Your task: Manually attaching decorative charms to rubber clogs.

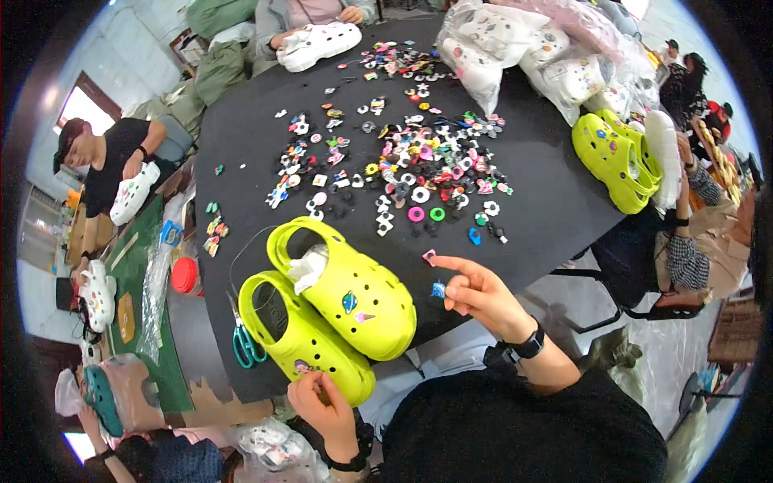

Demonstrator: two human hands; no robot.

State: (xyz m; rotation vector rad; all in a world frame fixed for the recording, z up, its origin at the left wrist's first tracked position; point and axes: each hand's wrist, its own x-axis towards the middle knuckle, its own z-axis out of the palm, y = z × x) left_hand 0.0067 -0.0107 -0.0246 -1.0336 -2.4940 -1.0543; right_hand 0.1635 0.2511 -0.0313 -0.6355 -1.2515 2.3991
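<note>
Two lime-green clogs sit side by side at the near edge of the black table. The far clog carries a green-and-blue charm and an ice-cream charm, with white stuffing at its heel opening. My left hand is closed at the toe of the near clog, its fingertips beside a purple charm. To the right of the clogs, my right hand pinches a small blue charm. Its index finger stretches to a pink charm and seems to touch it. Both wrists wear black bands.
Many loose shoe charms spread over the black table. Teal-handled scissors lie left of the clogs. Another lime pair stands at the right edge; bagged white clogs lie behind. Co-workers handle white clogs around the table.
</note>
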